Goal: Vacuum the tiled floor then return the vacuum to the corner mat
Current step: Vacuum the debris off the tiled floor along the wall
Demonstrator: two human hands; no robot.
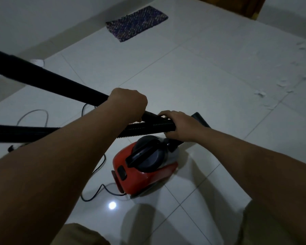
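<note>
No writing can be read on the red vacuum [141,172], which sits on the tiled floor [210,82] just below both hands. The left hand [129,103] grips the black wand [48,80]; the right hand [180,126] grips the ribbed hose [148,129]. The mat [137,23] lies far off by the wall.

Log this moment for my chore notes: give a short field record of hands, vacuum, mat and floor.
left hand: grips the black tube
right hand: grips the ribbed hose
vacuum: red body, on the tiles below the hands
cord: black, loose on the floor beside the vacuum
mat: dark, by the far wall, nothing on it
floor: white tiles, pale scraps at right
</note>
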